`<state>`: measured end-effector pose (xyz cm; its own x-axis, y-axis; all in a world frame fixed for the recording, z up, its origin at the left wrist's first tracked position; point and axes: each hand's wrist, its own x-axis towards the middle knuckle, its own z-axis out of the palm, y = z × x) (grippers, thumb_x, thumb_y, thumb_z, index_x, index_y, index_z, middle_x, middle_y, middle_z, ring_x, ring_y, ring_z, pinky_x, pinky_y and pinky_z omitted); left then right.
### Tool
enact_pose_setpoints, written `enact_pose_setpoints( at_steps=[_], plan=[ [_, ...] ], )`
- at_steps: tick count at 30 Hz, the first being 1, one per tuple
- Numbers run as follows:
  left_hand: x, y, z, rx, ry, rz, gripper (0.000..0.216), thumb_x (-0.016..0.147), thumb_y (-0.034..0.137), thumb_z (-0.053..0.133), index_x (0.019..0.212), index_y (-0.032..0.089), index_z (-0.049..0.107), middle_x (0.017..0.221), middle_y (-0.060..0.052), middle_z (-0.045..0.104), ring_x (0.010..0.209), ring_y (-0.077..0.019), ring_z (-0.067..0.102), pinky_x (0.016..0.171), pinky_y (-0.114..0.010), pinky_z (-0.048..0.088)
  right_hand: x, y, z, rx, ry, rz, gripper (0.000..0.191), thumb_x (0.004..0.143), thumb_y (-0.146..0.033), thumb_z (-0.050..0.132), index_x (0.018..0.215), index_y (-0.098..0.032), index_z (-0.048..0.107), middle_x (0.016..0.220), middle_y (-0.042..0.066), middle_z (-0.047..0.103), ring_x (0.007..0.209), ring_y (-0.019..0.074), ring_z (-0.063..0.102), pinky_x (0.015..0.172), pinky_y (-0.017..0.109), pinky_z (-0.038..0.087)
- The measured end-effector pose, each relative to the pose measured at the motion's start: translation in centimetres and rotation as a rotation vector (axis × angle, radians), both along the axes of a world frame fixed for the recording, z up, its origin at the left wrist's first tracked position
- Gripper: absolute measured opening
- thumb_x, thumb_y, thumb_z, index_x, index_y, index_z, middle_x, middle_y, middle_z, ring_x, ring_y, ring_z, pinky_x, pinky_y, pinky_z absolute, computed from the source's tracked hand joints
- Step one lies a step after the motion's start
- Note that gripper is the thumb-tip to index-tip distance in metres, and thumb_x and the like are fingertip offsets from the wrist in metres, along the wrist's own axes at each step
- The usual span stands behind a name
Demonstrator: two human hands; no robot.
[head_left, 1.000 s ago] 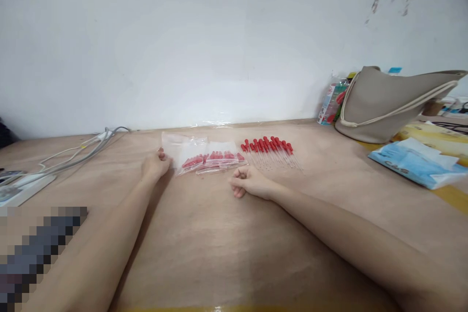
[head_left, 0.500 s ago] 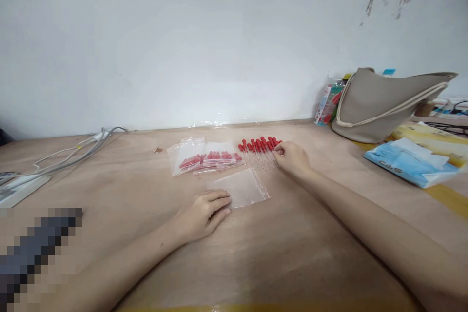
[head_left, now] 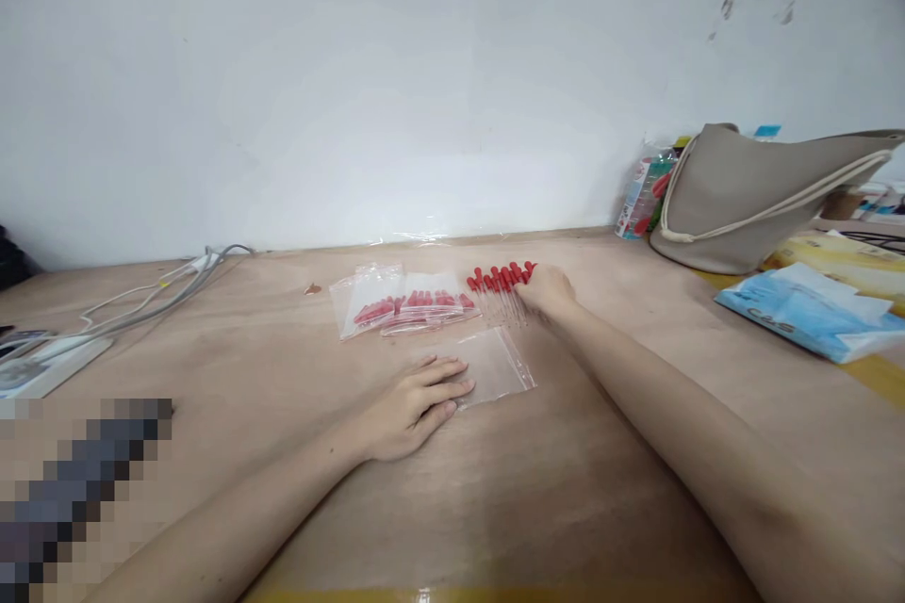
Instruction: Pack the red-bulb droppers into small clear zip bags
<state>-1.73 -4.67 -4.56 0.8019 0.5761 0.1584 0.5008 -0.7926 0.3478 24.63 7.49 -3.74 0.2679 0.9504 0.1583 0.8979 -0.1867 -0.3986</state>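
Observation:
My left hand [head_left: 420,407] lies flat with its fingers spread, the tips pressing the left part of a clear zip bag [head_left: 499,367]. Beyond that bag, a row of droppers [head_left: 501,279] with red rubber bulbs and thin clear tubes lies on the table. At the row's right end, my right hand [head_left: 548,290] has its fingers pinched together on a dropper; they partly hide it. Left of the row, more clear zip bags [head_left: 422,301] overlap, with several red-bulbed pieces inside.
Cables [head_left: 190,275] run along the left side to a white power strip [head_left: 67,367]. A grey bag [head_left: 756,198], a plastic bottle [head_left: 640,198] and a blue tissue pack [head_left: 798,311] stand or lie at the right. A wall rises behind the wooden table [head_left: 537,509].
My right hand has shifted left over the end of the dropper row, its fingers curling further over. My left hand has slid slightly forward onto the bag, fingers more spread. The view has turned slightly left.

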Motion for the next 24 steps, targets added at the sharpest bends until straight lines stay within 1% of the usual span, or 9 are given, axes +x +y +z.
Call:
enact_pose_setpoints(
  at_steps=[5, 9, 11, 13, 14, 16, 19, 21, 24],
  plan=[
    [0.0, -0.4, -0.3, 0.064, -0.041, 0.053, 0.036, 0.09, 0.025, 0.042, 0.124, 0.028, 0.052, 0.139, -0.007, 0.035, 0.127, -0.0247, 0.034, 0.103, -0.044, 0.033, -0.1, -0.2, 0.1, 0.046, 0.069, 0.006, 0.022, 0.073, -0.027, 0.053, 0.082, -0.011, 0.065, 0.089, 0.02, 0.065, 0.082, 0.027, 0.062, 0.066, 0.032, 0.043],
    [-0.1, -0.6, -0.3, 0.083, -0.076, 0.118, 0.036, 0.087, 0.03, 0.047, 0.122, 0.024, 0.053, 0.128, -0.011, 0.043, 0.118, -0.0252, 0.044, 0.099, -0.043, 0.038, 0.4, -0.9, 0.5, 0.103, 0.145, 0.054, 0.022, 0.079, -0.03, 0.047, 0.073, -0.014, 0.061, 0.08, 0.014, 0.065, 0.079, 0.022, 0.061, 0.068, 0.029, 0.042],
    [0.0, -0.5, -0.3, 0.075, -0.069, 0.113, 0.036, 0.088, 0.031, 0.046, 0.122, 0.024, 0.051, 0.126, -0.011, 0.045, 0.117, -0.0235, 0.045, 0.1, -0.042, 0.038, 0.9, -1.8, 0.4, 0.168, 0.256, 0.106, 0.022, 0.079, -0.033, 0.048, 0.072, -0.015, 0.058, 0.075, 0.009, 0.064, 0.074, 0.0188, 0.06, 0.067, 0.027, 0.042],
    [0.0, -0.5, -0.2, 0.071, -0.063, 0.095, 0.036, 0.088, 0.031, 0.045, 0.123, 0.023, 0.051, 0.126, -0.01, 0.045, 0.118, -0.0224, 0.043, 0.101, -0.04, 0.037, 1.3, -3.2, -0.1, 0.237, 0.488, 0.176, 0.021, 0.077, -0.035, 0.051, 0.084, -0.015, 0.054, 0.067, 0.003, 0.059, 0.064, 0.0147, 0.057, 0.06, 0.025, 0.043],
    [0.0, -0.4, -0.2, 0.069, -0.063, 0.087, 0.036, 0.088, 0.031, 0.044, 0.123, 0.023, 0.051, 0.126, -0.01, 0.046, 0.119, -0.0222, 0.042, 0.101, -0.04, 0.037, 1.5, -4.0, -0.4, 0.258, 0.631, 0.211, 0.028, 0.075, -0.035, 0.053, 0.094, -0.015, 0.051, 0.063, 0.0, 0.055, 0.058, 0.0126, 0.054, 0.055, 0.024, 0.042],
    [0.0, -0.4, -0.1, 0.065, -0.07, 0.077, 0.036, 0.088, 0.03, 0.045, 0.124, 0.023, 0.05, 0.126, -0.01, 0.046, 0.119, -0.0224, 0.042, 0.101, -0.041, 0.037, 1.6, -5.9, -1.1, 0.234, 0.884, 0.268, 0.055, 0.07, -0.033, 0.058, 0.117, -0.016, 0.034, 0.058, -0.007, 0.049, 0.047, 0.01, 0.05, 0.046, 0.022, 0.041],
    [0.1, -0.4, 0.0, 0.057, -0.075, 0.072, 0.036, 0.089, 0.031, 0.045, 0.124, 0.024, 0.05, 0.126, -0.009, 0.047, 0.119, -0.023, 0.042, 0.1, -0.042, 0.038, 1.2, -8.2, -1.9, 0.175, 1.111, 0.29, 0.087, 0.062, -0.025, 0.063, 0.13, -0.02, 0.009, 0.061, -0.009, 0.047, 0.044, 0.0103, 0.052, 0.041, 0.022, 0.044],
    [0.1, -0.4, 0.0, 0.056, -0.064, 0.079, 0.036, 0.089, 0.031, 0.044, 0.123, 0.023, 0.05, 0.127, -0.009, 0.046, 0.119, -0.0227, 0.042, 0.1, -0.042, 0.037, 0.7, -9.1, -2.1, 0.17, 1.183, 0.277, 0.093, 0.061, -0.022, 0.065, 0.132, -0.022, 0.005, 0.064, -0.008, 0.05, 0.048, 0.0112, 0.056, 0.044, 0.024, 0.049],
    [0.2, -0.5, 0.1, 0.058, -0.049, 0.087, 0.036, 0.09, 0.031, 0.043, 0.125, 0.023, 0.048, 0.128, -0.008, 0.046, 0.12, -0.0217, 0.041, 0.101, -0.04, 0.037, 0.0, -9.4, -2.5, 0.188, 1.244, 0.3, 0.087, 0.062, -0.025, 0.067, 0.129, -0.023, 0.011, 0.066, -0.007, 0.053, 0.051, 0.0119, 0.059, 0.051, 0.027, 0.053]
  ],
)
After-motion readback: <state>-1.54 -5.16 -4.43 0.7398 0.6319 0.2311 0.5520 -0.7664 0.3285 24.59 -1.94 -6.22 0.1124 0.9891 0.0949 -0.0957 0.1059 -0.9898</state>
